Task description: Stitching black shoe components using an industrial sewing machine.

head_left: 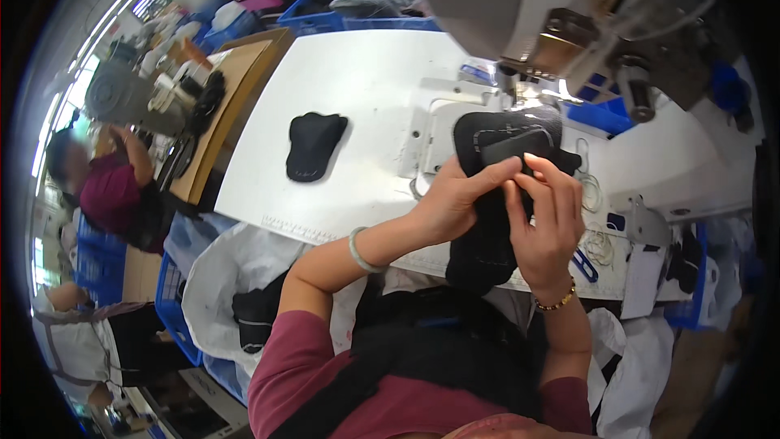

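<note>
A black fabric piece with pale stitch lines reaches from under the sewing machine down over the table's near edge. A darker, smooth black patch lies on its upper part, close to the needle area. My left hand grips the piece from the left, thumb over the patch's lower edge. From the right, my right hand is closed at the same edge, its thumb and fingertips meeting near the left thumb. Exactly what lies between the right fingertips is hidden.
Another black fabric piece lies on the white table, left of the machine. Blue-handled thread snippers and coiled cord are at right. A white sack hangs below the table's left edge. Other people work at left.
</note>
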{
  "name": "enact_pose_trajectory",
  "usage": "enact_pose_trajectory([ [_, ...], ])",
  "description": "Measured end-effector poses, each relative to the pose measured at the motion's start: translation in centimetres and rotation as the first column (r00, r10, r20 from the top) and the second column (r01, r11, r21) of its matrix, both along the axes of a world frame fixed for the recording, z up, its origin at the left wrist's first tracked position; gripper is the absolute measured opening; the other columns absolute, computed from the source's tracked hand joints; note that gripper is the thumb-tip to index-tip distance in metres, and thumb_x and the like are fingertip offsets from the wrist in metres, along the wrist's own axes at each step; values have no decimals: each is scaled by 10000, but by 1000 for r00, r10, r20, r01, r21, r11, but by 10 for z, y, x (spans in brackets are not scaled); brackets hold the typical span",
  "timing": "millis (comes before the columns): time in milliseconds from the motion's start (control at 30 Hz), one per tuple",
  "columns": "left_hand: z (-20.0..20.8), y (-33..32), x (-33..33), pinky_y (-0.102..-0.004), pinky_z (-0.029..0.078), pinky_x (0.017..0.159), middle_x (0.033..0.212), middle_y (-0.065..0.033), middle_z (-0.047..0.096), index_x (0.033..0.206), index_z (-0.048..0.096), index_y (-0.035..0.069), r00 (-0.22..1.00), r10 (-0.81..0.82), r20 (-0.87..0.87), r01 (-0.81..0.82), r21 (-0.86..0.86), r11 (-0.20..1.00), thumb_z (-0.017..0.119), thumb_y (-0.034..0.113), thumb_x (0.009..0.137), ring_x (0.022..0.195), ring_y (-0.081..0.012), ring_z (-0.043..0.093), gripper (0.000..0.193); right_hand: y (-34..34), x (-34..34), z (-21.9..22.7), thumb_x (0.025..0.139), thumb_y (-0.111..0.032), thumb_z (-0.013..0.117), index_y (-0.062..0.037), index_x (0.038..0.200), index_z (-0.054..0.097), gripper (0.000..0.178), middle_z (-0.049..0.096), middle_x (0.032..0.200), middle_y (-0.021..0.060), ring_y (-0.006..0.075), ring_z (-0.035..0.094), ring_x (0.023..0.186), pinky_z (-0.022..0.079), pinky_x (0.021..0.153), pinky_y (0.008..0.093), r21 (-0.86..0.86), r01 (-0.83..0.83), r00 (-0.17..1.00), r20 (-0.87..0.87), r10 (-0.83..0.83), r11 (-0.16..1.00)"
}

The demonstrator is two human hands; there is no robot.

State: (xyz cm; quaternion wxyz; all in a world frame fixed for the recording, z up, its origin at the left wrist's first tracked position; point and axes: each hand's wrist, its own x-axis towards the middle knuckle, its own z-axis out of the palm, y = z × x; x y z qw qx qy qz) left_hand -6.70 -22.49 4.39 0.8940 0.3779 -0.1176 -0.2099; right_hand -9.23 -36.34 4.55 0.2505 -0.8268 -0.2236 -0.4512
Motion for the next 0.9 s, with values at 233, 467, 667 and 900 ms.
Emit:
enact_pose_trajectory([
  [233,-5,-7,5,-246,504,732,999,-34,618,1080,579,23,997,77,16,-78,132,988,570,188,931,847,-91,595,223,-19,5,-17,829,-64,677,-13,884,578,123,603,926,72,88,576,711,505,621,215,747,-10,828,-367,424,665],
  [467,-8,-8,7,-230,474,690,910,-11,610,1017,599,24,992,59,115,-81,201,976,556,210,942,803,-68,563,204,-17,8,-10,844,-118,676,-51,831,565,130,597,730,-1,37,553,584,454,476,172,864,58,655,-412,634,501],
  [667,-7,-5,10,-226,468,693,900,-8,606,1013,599,25,991,60,116,-87,242,966,561,227,940,799,-65,554,218,-14,12,-15,845,-114,675,-51,825,552,140,590,740,-7,32,542,578,451,466,169,886,27,656,-365,660,464],
  [900,-9,-4,10,-223,461,699,907,-3,603,1019,601,23,985,77,154,-117,272,955,565,233,939,812,-59,541,227,-9,13,-19,846,-119,675,-50,834,553,141,582,733,-6,37,544,578,460,475,172,911,26,675,-320,665,411],
])
